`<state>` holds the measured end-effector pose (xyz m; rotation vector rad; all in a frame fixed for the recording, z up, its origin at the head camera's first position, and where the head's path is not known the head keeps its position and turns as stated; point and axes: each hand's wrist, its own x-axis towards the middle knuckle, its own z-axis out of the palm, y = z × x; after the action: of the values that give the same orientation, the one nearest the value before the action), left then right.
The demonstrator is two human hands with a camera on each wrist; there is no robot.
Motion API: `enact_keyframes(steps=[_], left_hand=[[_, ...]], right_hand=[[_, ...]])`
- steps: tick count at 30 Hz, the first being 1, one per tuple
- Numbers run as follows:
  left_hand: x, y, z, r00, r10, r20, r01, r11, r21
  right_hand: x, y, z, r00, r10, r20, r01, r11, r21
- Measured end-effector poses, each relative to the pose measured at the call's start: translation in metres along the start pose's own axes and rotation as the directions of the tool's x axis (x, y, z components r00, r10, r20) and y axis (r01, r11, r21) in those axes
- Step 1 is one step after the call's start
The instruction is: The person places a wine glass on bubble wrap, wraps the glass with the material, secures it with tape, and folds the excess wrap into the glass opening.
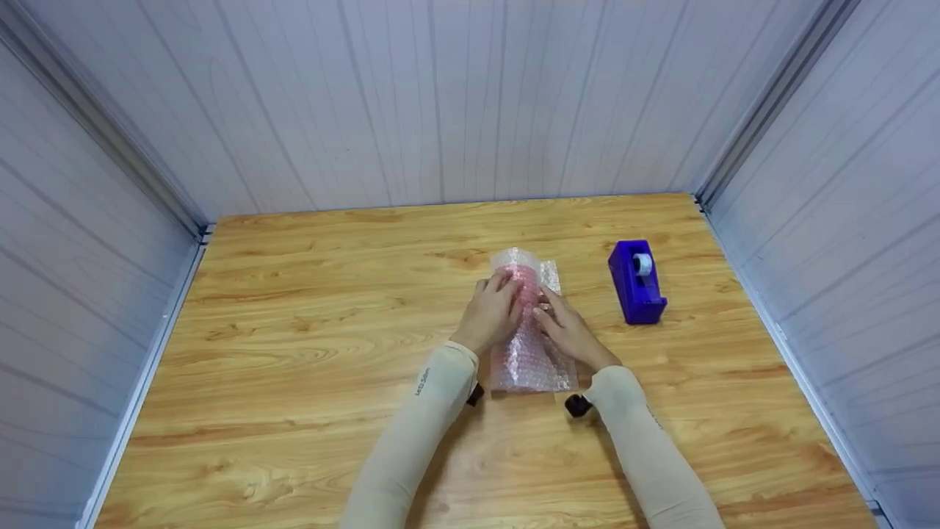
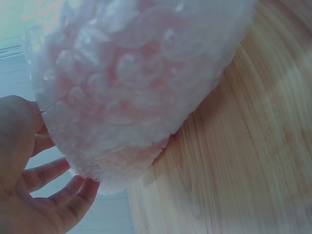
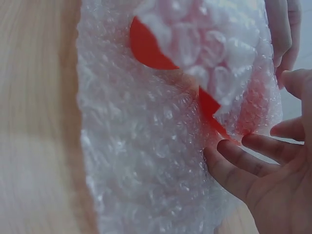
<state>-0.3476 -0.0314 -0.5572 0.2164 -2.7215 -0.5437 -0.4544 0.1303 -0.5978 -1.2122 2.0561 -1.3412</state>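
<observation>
A sheet of bubble wrap (image 1: 525, 367) lies lengthwise on the table, folded over a red thing (image 3: 148, 46). Bare red shows at two spots under the wrap's edge in the right wrist view; the rest is covered, so I cannot tell its kind. My left hand (image 1: 488, 312) holds the wrapped bundle from the left, its fingers bent over the top. In the left wrist view the left fingertips (image 2: 90, 185) meet the wrap's rounded side. My right hand (image 1: 573, 330) is on the right side, its fingers loosely extended and touching the wrap's edge.
A blue tape dispenser (image 1: 637, 286) with a white roll stands to the right of the bundle. The wooden table (image 1: 316, 330) has pale panel walls (image 1: 470, 103) at the back and on both sides.
</observation>
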Motion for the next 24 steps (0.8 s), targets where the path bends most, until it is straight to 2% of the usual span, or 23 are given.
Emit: enact_keyframes(steps=[6,14,18,24], left_hand=[[0.0022,0.0024,0.0031,1.0,0.02,0.001,-0.02,0.999,0.035],[0.0051,0.0081,0.0049,0.998,0.043,0.05,-0.048,0.994,0.101],[0.0067,0.0098,0.0059,0.997,0.059,0.056,-0.065,0.993,0.1],[0.0091,0.0083,0.0054,0.992,0.118,0.033,-0.12,0.989,0.083]], right_hand=[[-0.002,0.0013,-0.0032,1.0,0.014,0.027,-0.014,1.0,0.009],[-0.0022,0.0046,-0.0063,0.997,0.052,0.061,-0.051,0.998,-0.024],[-0.0031,0.006,-0.0073,0.996,0.07,0.056,-0.069,0.997,-0.023],[-0.0042,0.0047,-0.0079,0.994,0.104,0.043,-0.105,0.994,0.022]])
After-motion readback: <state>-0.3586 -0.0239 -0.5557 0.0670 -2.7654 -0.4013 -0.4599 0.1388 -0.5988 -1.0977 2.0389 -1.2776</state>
